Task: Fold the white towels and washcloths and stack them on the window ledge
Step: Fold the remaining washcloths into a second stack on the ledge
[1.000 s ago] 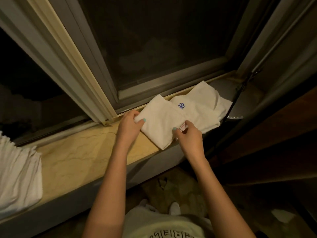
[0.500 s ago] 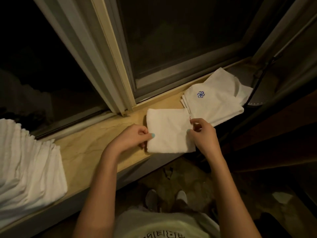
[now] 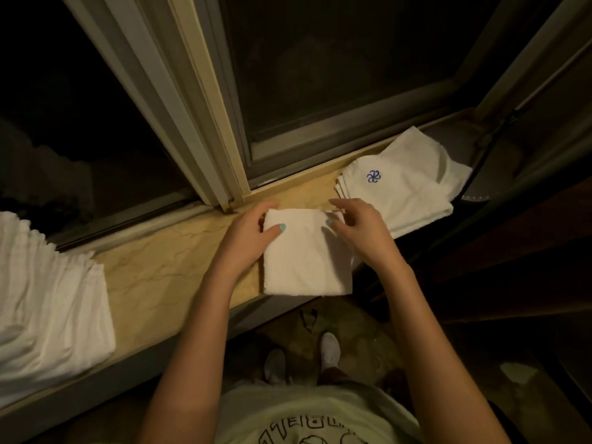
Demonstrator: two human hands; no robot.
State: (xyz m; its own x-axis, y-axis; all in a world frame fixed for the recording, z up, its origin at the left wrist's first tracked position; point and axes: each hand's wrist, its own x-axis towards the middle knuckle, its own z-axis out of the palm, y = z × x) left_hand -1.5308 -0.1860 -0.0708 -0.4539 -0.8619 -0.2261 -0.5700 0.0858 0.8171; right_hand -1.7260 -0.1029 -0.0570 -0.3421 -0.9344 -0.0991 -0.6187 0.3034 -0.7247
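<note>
Washcloth [image 3: 307,264] held by left hand [image 3: 250,232], right hand [image 3: 358,225].

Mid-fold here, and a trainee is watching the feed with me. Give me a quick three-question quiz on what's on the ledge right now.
1. True or false: the folded washcloth lies on top of the emblem stack.
2. Where is the emblem stack relative to the washcloth? A) to its left B) to its right, by the window corner C) on the floor
3. Fill in: the left hand and right hand are at the washcloth's ___ corners (near/far).
Key: 1 false, it lies on the window ledge beside the stack; 2 B; 3 far.
</note>
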